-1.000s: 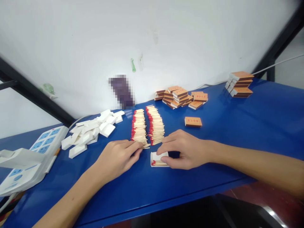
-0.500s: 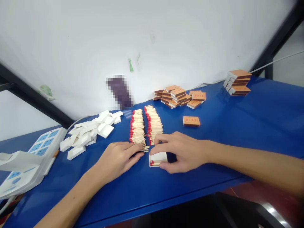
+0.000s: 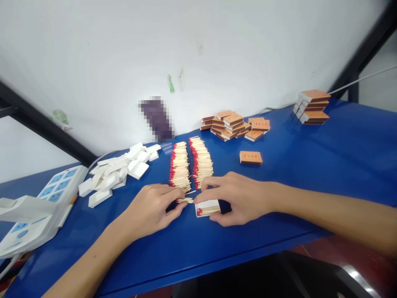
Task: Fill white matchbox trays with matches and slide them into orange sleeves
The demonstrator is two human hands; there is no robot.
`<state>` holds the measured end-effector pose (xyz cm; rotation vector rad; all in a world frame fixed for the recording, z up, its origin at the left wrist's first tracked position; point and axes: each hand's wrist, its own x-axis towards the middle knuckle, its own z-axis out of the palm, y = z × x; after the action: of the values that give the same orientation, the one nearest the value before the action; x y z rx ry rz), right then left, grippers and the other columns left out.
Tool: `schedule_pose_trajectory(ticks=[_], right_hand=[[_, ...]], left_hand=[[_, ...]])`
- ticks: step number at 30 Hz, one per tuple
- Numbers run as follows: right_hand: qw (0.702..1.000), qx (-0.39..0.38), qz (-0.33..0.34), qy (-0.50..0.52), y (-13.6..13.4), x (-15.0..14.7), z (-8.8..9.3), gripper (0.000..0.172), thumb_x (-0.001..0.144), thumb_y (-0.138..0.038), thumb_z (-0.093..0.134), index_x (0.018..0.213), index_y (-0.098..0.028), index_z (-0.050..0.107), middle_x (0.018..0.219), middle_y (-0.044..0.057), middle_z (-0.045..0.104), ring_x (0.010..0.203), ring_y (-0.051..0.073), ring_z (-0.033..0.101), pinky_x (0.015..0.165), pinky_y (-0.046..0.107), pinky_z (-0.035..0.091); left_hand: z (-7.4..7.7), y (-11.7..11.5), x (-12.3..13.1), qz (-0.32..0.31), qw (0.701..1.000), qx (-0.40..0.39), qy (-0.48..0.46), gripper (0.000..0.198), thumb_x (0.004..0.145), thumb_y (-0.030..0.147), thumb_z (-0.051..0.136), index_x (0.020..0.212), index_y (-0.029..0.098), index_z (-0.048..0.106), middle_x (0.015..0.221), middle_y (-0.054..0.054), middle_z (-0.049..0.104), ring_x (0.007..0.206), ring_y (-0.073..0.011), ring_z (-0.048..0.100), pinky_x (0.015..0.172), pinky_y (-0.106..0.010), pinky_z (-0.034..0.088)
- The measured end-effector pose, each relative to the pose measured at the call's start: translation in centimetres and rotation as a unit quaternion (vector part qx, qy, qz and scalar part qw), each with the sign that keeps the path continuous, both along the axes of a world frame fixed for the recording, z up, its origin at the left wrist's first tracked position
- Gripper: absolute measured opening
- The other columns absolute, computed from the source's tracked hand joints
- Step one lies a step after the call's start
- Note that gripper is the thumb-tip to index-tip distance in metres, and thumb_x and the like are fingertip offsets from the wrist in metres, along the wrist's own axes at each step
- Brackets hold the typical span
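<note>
My left hand (image 3: 151, 209) pinches a small bundle of matches (image 3: 185, 200) between thumb and fingers, just left of a white inner matchbox tray (image 3: 207, 207). The tray lies on the blue table (image 3: 310, 178) with a few red-tipped matches in it. My right hand (image 3: 238, 198) curls over the tray's right side, fingers and thumb gripping it. Two rows of red-tipped matches (image 3: 190, 164) lie just behind both hands.
A heap of empty white trays (image 3: 118, 171) lies at the left. Orange matchbox sleeves (image 3: 235, 124) are piled at the back, one single sleeve (image 3: 250, 157) nearer, another stack (image 3: 312, 106) far right. A white power strip (image 3: 40, 207) sits at the left edge.
My left hand has drawn a few matches off the near end of the rows and brought them toward the tray. My right hand shifted its hold on the tray slightly.
</note>
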<state>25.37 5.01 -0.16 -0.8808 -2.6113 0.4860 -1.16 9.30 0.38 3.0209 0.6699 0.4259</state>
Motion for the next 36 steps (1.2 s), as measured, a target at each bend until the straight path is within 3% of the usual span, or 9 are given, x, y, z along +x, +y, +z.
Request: schedule_pose_trajectory(ticks=[3,9,19,26,31,36], right_hand=[[1.000,0.001,0.001,-0.001,-0.01,0.03,0.05,0.036,0.085,-0.028,0.065,0.121,-0.026,0.066,0.108,0.003,0.060,0.064,0.010,0.048,0.059,0.023,0.036],[1.000,-0.023,0.000,0.009,0.00,0.02,0.11,0.034,0.084,-0.026,0.067,0.118,-0.025,0.067,0.107,0.002,0.060,0.064,0.009,0.050,0.060,0.023,0.039],[0.999,-0.024,-0.004,0.021,0.06,-0.03,0.15,0.033,0.083,-0.024,0.067,0.116,-0.025,0.068,0.104,0.001,0.062,0.066,0.010,0.051,0.061,0.024,0.038],[1.000,-0.004,-0.009,0.012,0.06,0.11,-0.09,0.031,0.084,-0.025,0.066,0.114,-0.025,0.068,0.105,0.001,0.061,0.066,0.011,0.051,0.060,0.025,0.037],[0.999,0.032,-0.011,0.033,0.05,0.00,-0.11,0.028,0.082,-0.022,0.067,0.110,-0.022,0.070,0.100,0.003,0.062,0.085,0.018,0.058,0.081,0.035,0.042],[0.993,0.004,-0.017,0.116,-0.15,-0.20,0.28,0.024,0.087,-0.021,0.065,0.110,-0.018,0.067,0.101,0.007,0.062,0.095,0.020,0.058,0.093,0.039,0.044]], left_hand=[[-0.06,0.06,-0.06,0.004,1.000,0.003,0.006,0.018,0.099,0.028,0.053,0.089,0.018,0.064,0.062,0.002,0.057,0.053,-0.0132,0.054,0.053,-0.025,0.036],[-0.25,0.21,-0.20,-0.012,1.000,0.008,0.005,0.022,0.101,0.027,0.051,0.116,0.019,0.065,0.073,0.000,0.068,0.060,-0.0158,0.062,0.058,-0.027,0.043],[-0.15,0.38,-0.19,-0.029,0.999,0.020,-0.002,0.020,0.101,0.025,0.053,0.090,0.018,0.068,0.075,-0.001,0.071,0.064,-0.0166,0.065,0.062,-0.029,0.044],[-0.22,0.29,-0.22,-0.030,0.999,0.023,-0.015,0.012,0.098,0.025,0.056,0.095,0.017,0.065,0.070,0.000,0.065,0.056,-0.0144,0.058,0.056,-0.028,0.038],[-0.15,0.19,-0.25,-0.031,0.999,0.014,-0.015,0.011,0.097,0.024,0.056,0.092,0.017,0.064,0.068,0.001,0.062,0.057,-0.0140,0.056,0.057,-0.027,0.039],[0.05,0.17,-0.28,-0.027,0.999,0.013,-0.013,0.010,0.096,0.023,0.056,0.091,0.018,0.064,0.063,0.003,0.057,0.054,-0.0135,0.053,0.054,-0.027,0.036]])
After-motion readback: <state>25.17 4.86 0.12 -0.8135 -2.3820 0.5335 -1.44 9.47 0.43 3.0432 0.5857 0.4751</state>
